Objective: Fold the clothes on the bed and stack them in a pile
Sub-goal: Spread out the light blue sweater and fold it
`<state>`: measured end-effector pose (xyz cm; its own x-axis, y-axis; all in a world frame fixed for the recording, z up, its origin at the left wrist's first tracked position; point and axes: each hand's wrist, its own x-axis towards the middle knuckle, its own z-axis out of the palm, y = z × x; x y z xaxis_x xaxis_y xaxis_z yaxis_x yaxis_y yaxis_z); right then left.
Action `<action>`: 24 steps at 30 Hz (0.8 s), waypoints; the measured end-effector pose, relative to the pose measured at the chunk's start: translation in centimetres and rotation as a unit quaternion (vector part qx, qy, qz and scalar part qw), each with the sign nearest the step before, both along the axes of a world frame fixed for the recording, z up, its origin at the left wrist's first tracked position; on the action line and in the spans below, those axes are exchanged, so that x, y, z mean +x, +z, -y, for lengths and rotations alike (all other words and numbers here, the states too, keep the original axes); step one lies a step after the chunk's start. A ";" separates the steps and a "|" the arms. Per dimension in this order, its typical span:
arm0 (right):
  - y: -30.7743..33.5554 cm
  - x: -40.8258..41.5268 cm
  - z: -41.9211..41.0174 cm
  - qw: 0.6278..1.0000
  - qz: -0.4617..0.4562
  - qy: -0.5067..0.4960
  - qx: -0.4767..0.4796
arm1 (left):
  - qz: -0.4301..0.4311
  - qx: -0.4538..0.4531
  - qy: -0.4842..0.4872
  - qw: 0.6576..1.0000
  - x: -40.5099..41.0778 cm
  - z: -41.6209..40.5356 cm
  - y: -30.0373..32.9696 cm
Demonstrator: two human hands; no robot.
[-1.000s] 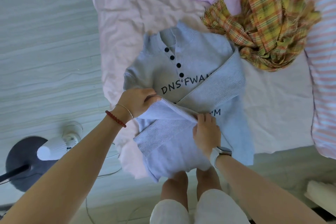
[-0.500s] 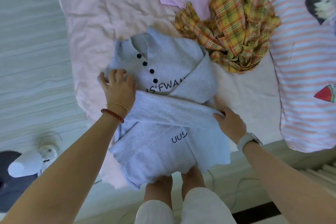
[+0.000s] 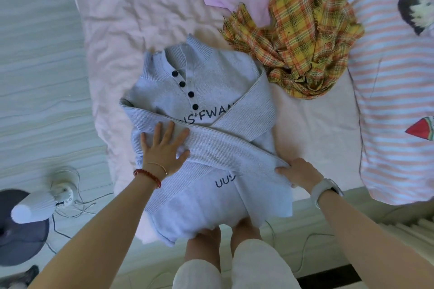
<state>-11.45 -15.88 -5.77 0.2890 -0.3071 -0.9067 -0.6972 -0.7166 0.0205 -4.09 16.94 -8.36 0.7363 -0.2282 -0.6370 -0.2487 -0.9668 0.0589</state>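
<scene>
Here, grey sweater (image 3: 206, 91) collar pointing away, lengthwise toward person.

both bare forearms reach up from the bottom of the frame toward its middle. the left hand (image 3: 163, 148) lies palm down, fingers straight and spread, thumb out to the right. the right hand (image 3: 299, 172), right of centre, shows its back, fingers curled under and pinching grey fabric. bare knees show at bottom centre.
</scene>
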 end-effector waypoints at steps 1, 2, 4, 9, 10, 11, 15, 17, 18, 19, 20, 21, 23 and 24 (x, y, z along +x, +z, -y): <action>0.5 0.8 -0.1 0.999 -0.011 0.040 -0.012 | -0.008 -0.005 0.008 1.000 0.3 0.1 0.4; 1.0 1.7 -0.2 0.996 -0.001 0.087 -0.030 | -0.001 -0.013 0.024 1.000 0.6 0.2 0.9; 2.0 3.5 -0.9 0.983 0.104 0.141 -0.060 | 0.079 -0.049 0.086 0.992 1.5 0.6 2.2; 3.2 9.4 -2.9 0.875 0.449 0.182 -0.005 | 0.217 -0.049 0.176 0.959 5.7 -0.4 3.9; 2.9 11.2 -3.1 0.859 0.465 0.214 0.008 | 0.177 -0.040 0.212 0.960 6.6 -1.0 3.5; 2.6 13.1 -3.3 0.852 0.458 0.254 0.016 | 0.136 -0.038 0.251 0.958 7.5 -1.6 3.1; 0.8 19.9 -4.1 0.836 0.378 0.397 0.036 | 0.016 -0.089 0.364 0.927 10.2 -3.5 1.5; 0.2 22.1 -4.6 0.835 0.344 0.429 0.039 | 0.008 -0.105 0.362 0.926 10.8 -4.0 0.8; 0.0 22.9 -4.9 0.835 0.326 0.442 0.035 | 0.010 -0.109 0.362 0.926 11.2 -4.1 0.5; -0.1 23.5 -5.1 0.837 0.311 0.449 0.029 | 0.013 -0.118 0.371 0.921 11.5 -4.2 0.3; -0.3 24.1 -5.2 0.844 0.300 0.443 0.020 | 0.017 -0.138 0.391 0.910 12.0 -4.4 0.2; -0.4 24.7 -5.3 0.855 0.292 0.429 0.011 | 0.019 -0.172 0.415 0.893 12.5 -4.6 0.2; -0.5 25.6 -5.4 0.876 0.275 0.397 0.019 | 0.019 -0.239 0.441 0.865 13.3 -5.0 0.4; -0.5 25.9 -5.3 0.885 0.273 0.376 0.039 | 0.020 -0.250 0.436 0.864 13.6 -5.2 0.6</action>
